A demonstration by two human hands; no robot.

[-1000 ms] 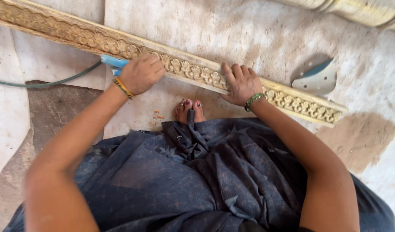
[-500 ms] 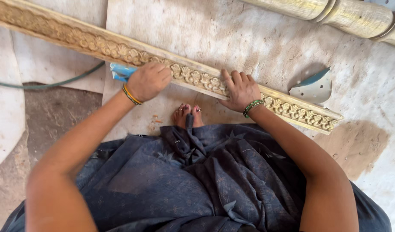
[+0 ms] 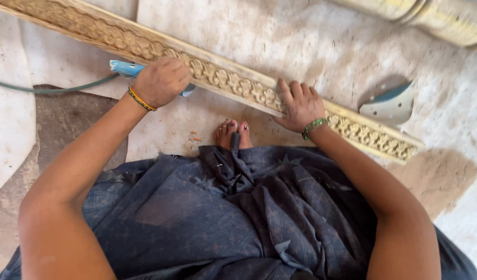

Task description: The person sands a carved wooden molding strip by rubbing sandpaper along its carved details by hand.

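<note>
We are reaching both arms forward over our dark blue patterned skirt [image 3: 197, 212] toward a long pale wooden moulding carved with a floral scroll pattern [image 3: 223, 80], which is lying on the ground and running diagonally from the upper left down to the right. Our left hand [image 3: 162, 82] is curling into a closed grip around a light blue handheld power tool [image 3: 125, 68], pressing it against the near edge of the moulding; only the tool's tail end and a sliver under the fingers are showing, and a dark green cord [image 3: 52, 88] is trailing away from it to the left of the moulding. An orange and yellow bangle [image 3: 140, 99] is sitting on that wrist. Our right hand [image 3: 299, 106] is lying open and flat, fingers spread on the carved face of the moulding further to the right, holding nothing, with a green beaded bracelet [image 3: 314, 127] at the wrist. Our bare toes [image 3: 233, 132] are poking out from the skirt just below the moulding, between the two hands. Beyond the right part of the moulding a flat grey triangular pad with small holes [image 3: 391, 106] is resting on the ground. Above the moulding, at the top right, a rounded yellowish turned column [image 3: 440, 18] is lying. The ground itself is dusty, pale, patchy cement [image 3: 311, 46], with a darker bare patch below the moulding at the left.
</note>
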